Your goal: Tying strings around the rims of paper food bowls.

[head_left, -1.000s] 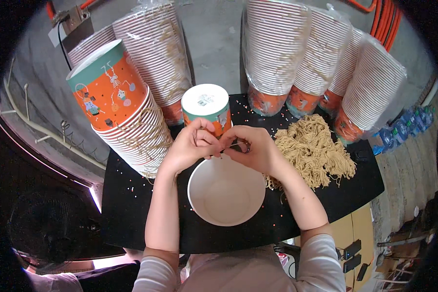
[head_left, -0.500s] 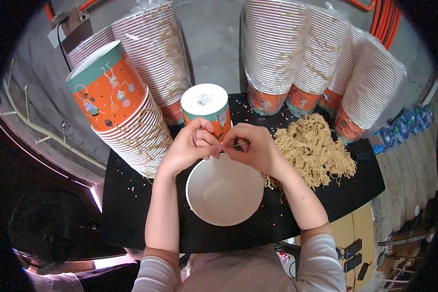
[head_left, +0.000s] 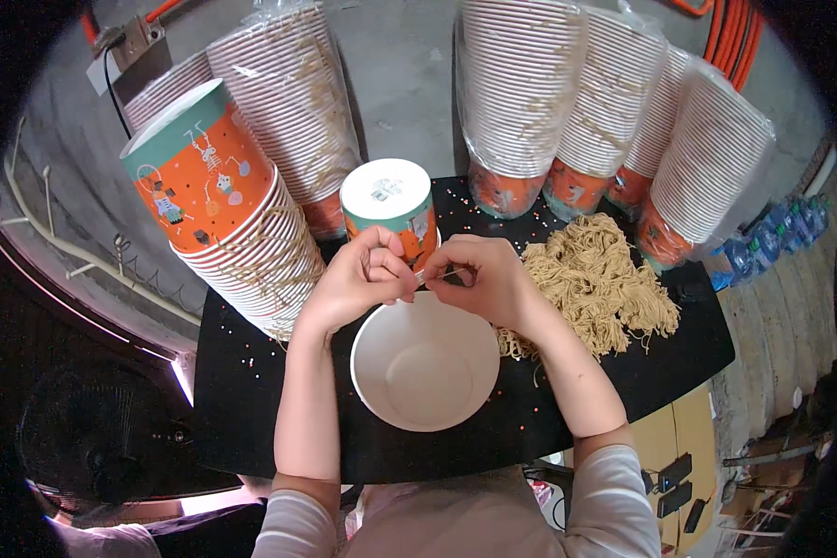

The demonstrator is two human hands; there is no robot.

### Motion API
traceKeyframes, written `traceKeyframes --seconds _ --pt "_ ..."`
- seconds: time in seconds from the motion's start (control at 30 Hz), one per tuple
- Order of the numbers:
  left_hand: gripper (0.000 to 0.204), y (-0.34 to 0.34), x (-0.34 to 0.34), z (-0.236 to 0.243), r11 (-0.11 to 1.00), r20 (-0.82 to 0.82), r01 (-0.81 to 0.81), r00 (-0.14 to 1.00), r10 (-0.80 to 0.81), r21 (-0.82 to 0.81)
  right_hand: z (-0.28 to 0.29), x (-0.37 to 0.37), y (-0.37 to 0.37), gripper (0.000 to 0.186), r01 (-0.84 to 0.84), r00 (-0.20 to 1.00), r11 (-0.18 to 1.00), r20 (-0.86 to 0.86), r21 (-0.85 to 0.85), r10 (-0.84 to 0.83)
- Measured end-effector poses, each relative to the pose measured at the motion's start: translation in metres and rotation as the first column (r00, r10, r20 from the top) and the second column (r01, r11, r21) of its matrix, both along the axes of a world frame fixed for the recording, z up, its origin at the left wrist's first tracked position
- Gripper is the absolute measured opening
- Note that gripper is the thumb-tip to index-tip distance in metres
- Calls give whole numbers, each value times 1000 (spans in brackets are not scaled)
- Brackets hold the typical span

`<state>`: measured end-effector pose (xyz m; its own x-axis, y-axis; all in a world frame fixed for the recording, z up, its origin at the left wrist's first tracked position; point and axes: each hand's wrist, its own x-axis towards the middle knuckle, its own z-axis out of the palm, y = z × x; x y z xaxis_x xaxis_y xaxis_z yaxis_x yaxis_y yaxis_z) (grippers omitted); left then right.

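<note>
My left hand and my right hand meet at the far rim of a paper bucket, white inside, standing mouth up in front of me. Thumb and forefinger of each hand are pinched together on a thin pale cord; most of it is hidden by the fingers. Just beyond them stands an upside-down paper bucket with an orange and green print. A tangled heap of tan cords lies to the right of my right hand.
At the left leans a tall stack of nested buckets with cords hanging along their rims. Plastic-wrapped bucket stacks line the back of the black table. Small beads are scattered on it. Bottles lie beyond the right edge.
The view has shifted slightly, so the buckets sit a little farther left. Both hands keep nearly the same pinch on the cord, with only tiny finger movement.
</note>
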<state>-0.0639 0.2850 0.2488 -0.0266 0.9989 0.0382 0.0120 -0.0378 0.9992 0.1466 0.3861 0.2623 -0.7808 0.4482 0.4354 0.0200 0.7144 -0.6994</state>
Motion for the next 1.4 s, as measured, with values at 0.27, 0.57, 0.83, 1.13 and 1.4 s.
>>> traceKeyframes --seconds 0.27,0.57,0.83,1.13,1.4 --pt "39 1 0 0 1000 3 7 1000 -7 3 -2 5 4 17 66 998 992 -9 104 -65" --pt "36 -1 -1 -1 1000 19 -8 1000 7 14 0 9 8 20 41 996 986 -83 163 -28" --pt "32 0 0 -2 999 -17 -5 1000 6 33 11 11 -3 10 53 996 990 62 129 -61" --pt "31 -1 -3 -3 999 -7 20 1000 -20 31 5 5 -5 8 101 993 976 39 192 -111" --pt "24 0 1 -2 999 -79 41 996 -40 20 1 4 -5 8 115 990 973 55 198 -128"
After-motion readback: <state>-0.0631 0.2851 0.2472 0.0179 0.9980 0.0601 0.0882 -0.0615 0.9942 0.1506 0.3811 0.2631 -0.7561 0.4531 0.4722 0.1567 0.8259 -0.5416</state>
